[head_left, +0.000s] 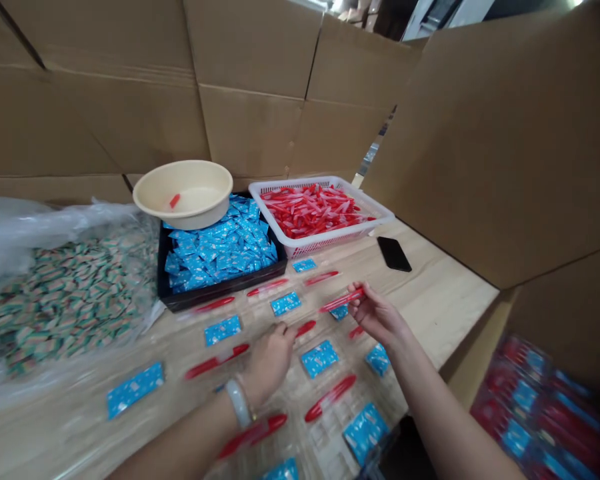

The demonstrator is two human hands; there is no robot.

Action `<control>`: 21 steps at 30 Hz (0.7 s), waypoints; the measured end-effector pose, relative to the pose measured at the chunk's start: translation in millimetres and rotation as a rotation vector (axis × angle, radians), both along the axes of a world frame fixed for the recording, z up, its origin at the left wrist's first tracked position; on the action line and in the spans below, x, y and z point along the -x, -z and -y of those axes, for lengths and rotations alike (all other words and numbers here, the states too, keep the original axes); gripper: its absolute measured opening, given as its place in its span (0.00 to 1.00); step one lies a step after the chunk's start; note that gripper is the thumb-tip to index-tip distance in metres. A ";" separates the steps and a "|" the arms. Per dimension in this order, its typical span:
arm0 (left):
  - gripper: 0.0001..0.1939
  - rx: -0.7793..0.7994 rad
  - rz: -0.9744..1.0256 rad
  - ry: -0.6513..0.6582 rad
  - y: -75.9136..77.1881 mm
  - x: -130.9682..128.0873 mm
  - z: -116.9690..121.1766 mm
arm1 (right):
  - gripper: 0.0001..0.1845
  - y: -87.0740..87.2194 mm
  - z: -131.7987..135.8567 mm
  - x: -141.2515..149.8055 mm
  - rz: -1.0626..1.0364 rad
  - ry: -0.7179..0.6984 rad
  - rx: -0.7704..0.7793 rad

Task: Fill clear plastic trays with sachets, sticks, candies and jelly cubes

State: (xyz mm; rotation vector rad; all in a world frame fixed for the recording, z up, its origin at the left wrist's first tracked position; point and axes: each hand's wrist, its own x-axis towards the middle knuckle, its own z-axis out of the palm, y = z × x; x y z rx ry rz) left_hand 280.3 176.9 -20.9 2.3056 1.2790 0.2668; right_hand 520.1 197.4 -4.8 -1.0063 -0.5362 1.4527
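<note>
My right hand (377, 317) pinches a red pen (336, 301) by one end, holding it above a blue packet (339, 311). Lower and to the left, my left hand (270, 360) has its fingers curled over another red pen (307, 327), whose red end sticks out to the right; the rest is hidden under the hand. Around both hands lie clear plastic trays (325, 440) with red pens, such as one pen (330, 398) in front, and blue packets, such as one packet (320, 359) right of my left hand.
Behind stand a white basket (325, 241) of red pens and a black tray (220, 290) of blue packets, with a cream basin (205, 217) resting on it. A plastic bag (80, 293) of striped pieces lies left, a phone (394, 254) right. Cardboard walls (250, 127) surround the table.
</note>
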 end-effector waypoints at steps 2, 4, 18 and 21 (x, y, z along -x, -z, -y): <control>0.13 -0.114 -0.115 -0.008 6.9 -11.8 3.7 | 0.06 0.6 8.7 2.5 0.034 -0.040 -0.001; 0.11 -0.195 -0.148 -0.027 11.1 -17.3 5.9 | 0.07 1.1 15.0 7.5 0.093 -0.083 -0.010; 0.11 0.206 0.595 -0.672 -18.7 178.1 40.6 | 0.09 8.0 10.1 233.3 0.369 -0.732 -0.182; 0.14 -0.117 0.366 -0.826 -5.4 237.3 53.6 | 0.06 20.5 -6.6 299.5 0.739 -0.808 -0.602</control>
